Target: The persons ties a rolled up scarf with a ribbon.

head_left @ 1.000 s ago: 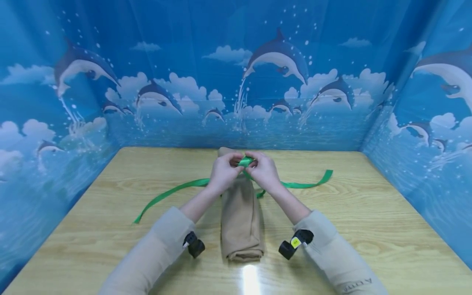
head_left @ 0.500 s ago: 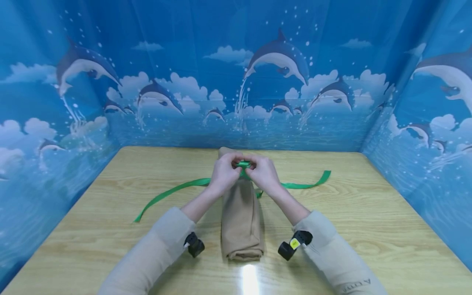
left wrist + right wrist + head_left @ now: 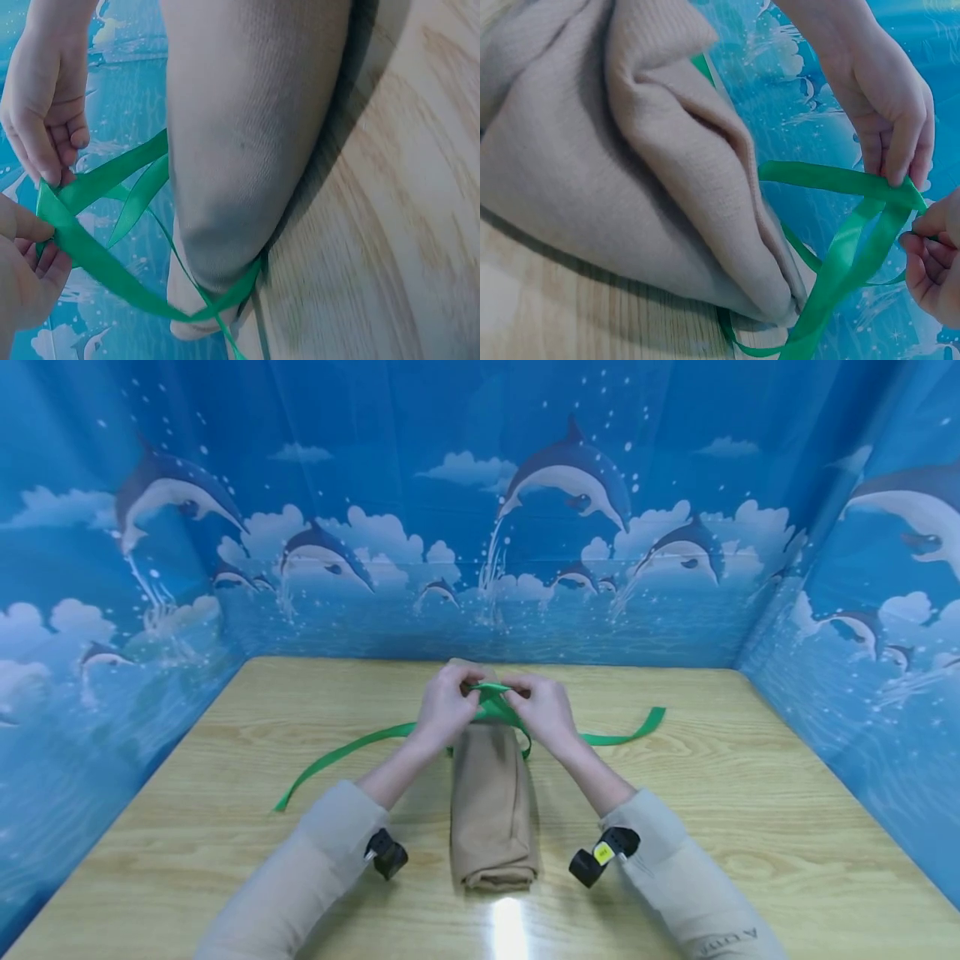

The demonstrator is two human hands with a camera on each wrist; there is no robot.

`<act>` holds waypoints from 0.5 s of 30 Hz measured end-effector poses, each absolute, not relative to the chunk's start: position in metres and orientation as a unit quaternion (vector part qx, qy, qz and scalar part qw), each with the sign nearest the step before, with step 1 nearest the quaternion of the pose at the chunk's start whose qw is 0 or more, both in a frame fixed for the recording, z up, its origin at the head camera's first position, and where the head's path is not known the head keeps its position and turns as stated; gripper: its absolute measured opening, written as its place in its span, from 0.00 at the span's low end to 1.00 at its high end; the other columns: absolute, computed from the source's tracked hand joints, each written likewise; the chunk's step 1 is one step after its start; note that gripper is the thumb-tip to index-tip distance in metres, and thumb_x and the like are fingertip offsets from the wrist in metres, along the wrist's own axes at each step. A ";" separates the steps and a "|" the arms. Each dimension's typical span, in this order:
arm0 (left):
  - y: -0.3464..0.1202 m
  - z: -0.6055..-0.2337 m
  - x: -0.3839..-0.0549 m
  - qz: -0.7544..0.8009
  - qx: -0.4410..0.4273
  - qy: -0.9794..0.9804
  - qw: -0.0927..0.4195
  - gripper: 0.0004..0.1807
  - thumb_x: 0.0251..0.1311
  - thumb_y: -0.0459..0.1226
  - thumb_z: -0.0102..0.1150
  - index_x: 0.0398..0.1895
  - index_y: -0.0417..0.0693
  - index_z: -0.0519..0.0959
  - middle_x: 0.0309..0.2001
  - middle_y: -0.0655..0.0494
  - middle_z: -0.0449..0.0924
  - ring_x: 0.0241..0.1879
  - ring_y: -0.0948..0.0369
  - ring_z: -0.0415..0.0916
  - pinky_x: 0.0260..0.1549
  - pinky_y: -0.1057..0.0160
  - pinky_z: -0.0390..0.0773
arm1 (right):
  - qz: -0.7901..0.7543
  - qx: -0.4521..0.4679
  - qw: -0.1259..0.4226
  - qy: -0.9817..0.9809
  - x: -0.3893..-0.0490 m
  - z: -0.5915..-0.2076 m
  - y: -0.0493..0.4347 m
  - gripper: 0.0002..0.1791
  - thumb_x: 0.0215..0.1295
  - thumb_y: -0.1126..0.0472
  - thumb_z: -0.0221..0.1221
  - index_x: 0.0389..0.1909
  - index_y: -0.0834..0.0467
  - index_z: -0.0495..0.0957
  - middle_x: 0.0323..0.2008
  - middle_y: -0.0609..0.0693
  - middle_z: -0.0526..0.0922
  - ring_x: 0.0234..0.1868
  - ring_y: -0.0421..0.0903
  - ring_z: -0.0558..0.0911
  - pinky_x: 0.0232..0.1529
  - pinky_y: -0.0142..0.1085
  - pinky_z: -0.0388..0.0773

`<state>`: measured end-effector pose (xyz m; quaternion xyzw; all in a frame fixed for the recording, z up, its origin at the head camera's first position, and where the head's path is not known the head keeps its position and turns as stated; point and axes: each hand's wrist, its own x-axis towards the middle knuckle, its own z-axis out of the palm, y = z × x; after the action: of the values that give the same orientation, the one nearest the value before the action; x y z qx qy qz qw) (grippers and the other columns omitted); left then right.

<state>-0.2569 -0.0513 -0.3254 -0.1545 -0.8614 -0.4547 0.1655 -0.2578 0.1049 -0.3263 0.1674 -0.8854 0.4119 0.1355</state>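
A rolled beige knitted cloth (image 3: pixel 491 806) lies lengthwise on the table, with a green satin ribbon (image 3: pixel 495 707) passing around its far part. Above that far part, my left hand (image 3: pixel 444 706) pinches the ribbon between thumb and fingers. My right hand (image 3: pixel 545 710) pinches the same ribbon a short way to the right, and a strip spans the gap between them. In the left wrist view, ribbon loops (image 3: pixel 112 274) run from both hands to the cloth (image 3: pixel 240 142). The right wrist view shows crossing ribbon strands (image 3: pixel 836 259) beside the cloth's folds (image 3: pixel 682 157).
One ribbon tail (image 3: pixel 337 756) curves out left across the wooden table (image 3: pixel 750 827), and another tail (image 3: pixel 637 731) extends right. A blue dolphin-print curtain (image 3: pixel 480 610) stands behind the table and along both sides. Small black cameras sit on both sleeves.
The hands have moved slightly apart, the left going left and the right going right. The bunched ribbon between them has spread into a stretched strip. The right tail has drawn slightly inward.
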 end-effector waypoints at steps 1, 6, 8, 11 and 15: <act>-0.053 -0.325 -0.257 -0.451 -0.156 -0.862 0.170 0.14 0.54 0.22 0.53 0.42 0.37 0.81 0.39 0.47 0.77 0.36 0.55 0.75 0.34 0.60 0.77 | 0.415 0.165 0.137 -0.884 -0.258 -0.326 0.106 0.12 0.64 0.66 0.55 0.45 0.63 0.81 0.36 0.57 0.84 0.31 0.49 0.81 0.31 0.38 0.78; -0.061 -0.322 -0.258 -0.434 -0.163 -0.868 0.180 0.16 0.53 0.20 0.49 0.42 0.36 0.80 0.39 0.45 0.77 0.38 0.53 0.74 0.36 0.59 0.77 | 0.422 0.149 0.141 -0.883 -0.258 -0.324 0.110 0.12 0.63 0.65 0.55 0.44 0.64 0.82 0.36 0.57 0.84 0.34 0.50 0.82 0.34 0.40 0.78; -0.065 -0.321 -0.258 -0.421 -0.170 -0.872 0.183 0.16 0.52 0.19 0.48 0.42 0.35 0.80 0.39 0.44 0.77 0.39 0.52 0.74 0.37 0.59 0.76 | 0.422 0.144 0.148 -0.883 -0.259 -0.324 0.111 0.12 0.62 0.65 0.56 0.43 0.64 0.82 0.35 0.56 0.84 0.35 0.49 0.82 0.35 0.41 0.78; -0.071 -0.319 -0.257 -0.390 -0.184 -0.882 0.189 0.17 0.51 0.18 0.48 0.42 0.35 0.80 0.38 0.43 0.76 0.39 0.52 0.73 0.38 0.58 0.76 | 0.421 0.141 0.158 -0.882 -0.259 -0.325 0.115 0.11 0.61 0.65 0.56 0.42 0.64 0.83 0.34 0.56 0.84 0.34 0.48 0.82 0.35 0.41 0.78; -0.078 -0.317 -0.257 -0.339 -0.204 -0.894 0.209 0.16 0.49 0.18 0.49 0.40 0.34 0.81 0.36 0.43 0.77 0.38 0.51 0.73 0.39 0.57 0.76 | 0.417 0.140 0.173 -0.881 -0.260 -0.326 0.120 0.11 0.60 0.65 0.56 0.40 0.64 0.83 0.32 0.55 0.84 0.34 0.49 0.82 0.36 0.41 0.78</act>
<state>-0.2572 -0.0777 -0.3172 -0.2037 -0.8942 -0.3393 0.2095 -0.2604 0.1202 -0.3255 0.1403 -0.8814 0.4167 0.1728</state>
